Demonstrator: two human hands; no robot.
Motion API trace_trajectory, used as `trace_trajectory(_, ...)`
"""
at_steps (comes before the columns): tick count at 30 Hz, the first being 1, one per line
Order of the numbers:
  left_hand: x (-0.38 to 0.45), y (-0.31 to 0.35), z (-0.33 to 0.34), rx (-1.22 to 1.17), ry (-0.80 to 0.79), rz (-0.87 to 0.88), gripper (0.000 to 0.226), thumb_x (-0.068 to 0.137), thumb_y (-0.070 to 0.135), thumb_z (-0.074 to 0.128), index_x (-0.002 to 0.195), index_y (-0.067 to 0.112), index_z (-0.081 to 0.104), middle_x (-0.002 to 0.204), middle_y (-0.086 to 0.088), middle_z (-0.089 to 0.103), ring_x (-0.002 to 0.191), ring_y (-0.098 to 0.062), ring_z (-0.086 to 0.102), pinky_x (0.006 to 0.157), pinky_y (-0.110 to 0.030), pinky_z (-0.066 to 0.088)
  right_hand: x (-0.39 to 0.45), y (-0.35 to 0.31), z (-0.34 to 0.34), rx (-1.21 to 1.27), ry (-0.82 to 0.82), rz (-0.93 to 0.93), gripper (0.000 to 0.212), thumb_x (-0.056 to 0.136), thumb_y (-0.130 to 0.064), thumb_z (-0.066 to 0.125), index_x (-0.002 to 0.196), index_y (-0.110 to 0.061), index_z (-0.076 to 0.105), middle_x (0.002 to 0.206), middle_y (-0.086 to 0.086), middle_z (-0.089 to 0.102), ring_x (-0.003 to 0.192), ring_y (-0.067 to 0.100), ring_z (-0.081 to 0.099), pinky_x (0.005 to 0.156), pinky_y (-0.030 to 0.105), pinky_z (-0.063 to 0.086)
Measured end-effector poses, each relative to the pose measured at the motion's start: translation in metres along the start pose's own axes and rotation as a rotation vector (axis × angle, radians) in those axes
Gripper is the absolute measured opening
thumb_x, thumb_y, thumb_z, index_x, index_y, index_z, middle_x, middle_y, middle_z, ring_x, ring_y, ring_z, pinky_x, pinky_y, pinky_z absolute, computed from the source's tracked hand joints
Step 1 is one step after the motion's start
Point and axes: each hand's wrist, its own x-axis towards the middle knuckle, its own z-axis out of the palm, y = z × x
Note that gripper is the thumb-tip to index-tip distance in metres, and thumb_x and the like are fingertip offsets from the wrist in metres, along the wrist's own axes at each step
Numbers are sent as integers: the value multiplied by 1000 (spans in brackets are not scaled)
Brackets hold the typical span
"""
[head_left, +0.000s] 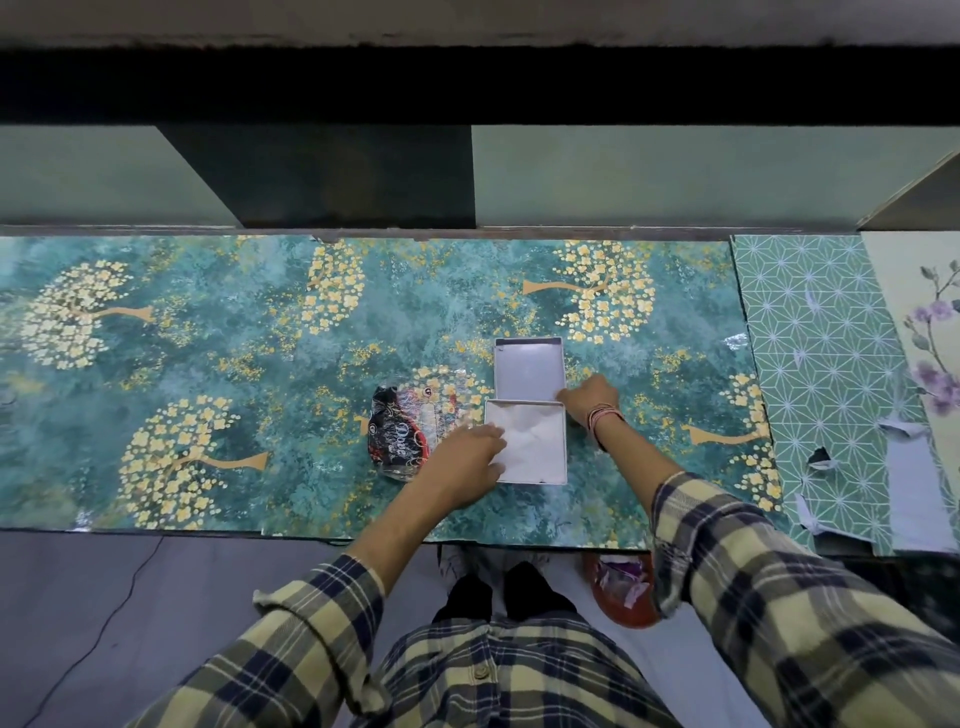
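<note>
Nearest, on the floor in front of the white box (558, 457) and a little to its right: an orange bin (623, 603) with scraps of paper inside. On the table (208, 364), the white box itself, open, lined with crumpled white paper (535, 441). Over the left wall of the box, the left hand (462, 467), fingers nearly straight and close together, tips resting on the paper, nothing gripped. Just left of the box, partly behind that hand: a crumpled black and red wrapper (397, 436) with clear plastic. At the far right corner of the box, the right hand (589, 397), fingers bent down and hidden under the back of the hand; impossible to tell whether gripping the wall or only touching. Directly behind the box, almost against its far wall: the lid (529, 369), inside up, flat on the table.
</note>
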Motion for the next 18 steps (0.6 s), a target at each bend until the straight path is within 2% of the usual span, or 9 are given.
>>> trace_trajectory(3,-7,-4,-2,-189,58,-51,46,103,26,58,145,6,59,158,-11,51,146,-26,45,119,-37,34,-3,-6,-3,35,34,-6,36,84,-21,68,63,-13,39,64,7,44,54,20,42,46,26,30)
trace_trajectory(6,-7,-7,-9,-392,151,-121,42,100,28,64,136,7,67,144,-12,64,134,-26,59,111,-36,45,-19,-18,-15,91,195,-151,37,83,-22,68,58,-7,46,53,7,44,48,22,40,55,30,38)
trace_trajectory(9,0,2,-28,-645,310,-181,35,99,29,67,121,4,76,127,-14,74,111,-20,69,101,-33,52,-47,-36,-31,245,295,-330,20,81,-18,71,86,1,65,72,12,63,64,26,56,62,32,46)
trace_trajectory(12,15,12,-47,-936,428,-239,42,98,40,66,96,1,80,105,-19,79,91,-20,73,90,-49,61,-75,-46,-39,136,355,-607,20,84,-10,70,100,0,65,77,14,67,62,26,56,57,30,44)
trace_trajectory(14,23,19,-58,-1135,412,-260,47,99,44,64,98,-1,78,102,-21,78,91,-21,76,87,-50,63,-91,-46,-37,24,415,-784,16,85,-7,67,100,0,64,75,16,66,61,30,58,55,33,44)
trace_trajectory(16,28,26,-64,-1335,365,-262,47,99,44,64,105,-1,78,103,-19,80,96,-24,78,85,-42,65,-106,-39,-30,-85,467,-910,17,86,-6,66,101,-1,65,77,16,66,66,33,61,58,38,48)
trace_trajectory(18,30,31,-65,-1436,350,-261,42,99,37,66,100,-3,78,95,-16,81,90,-26,79,82,-37,65,-116,-30,-21,-153,497,-989,20,85,-4,68,104,1,67,79,17,67,71,35,63,60,39,50)
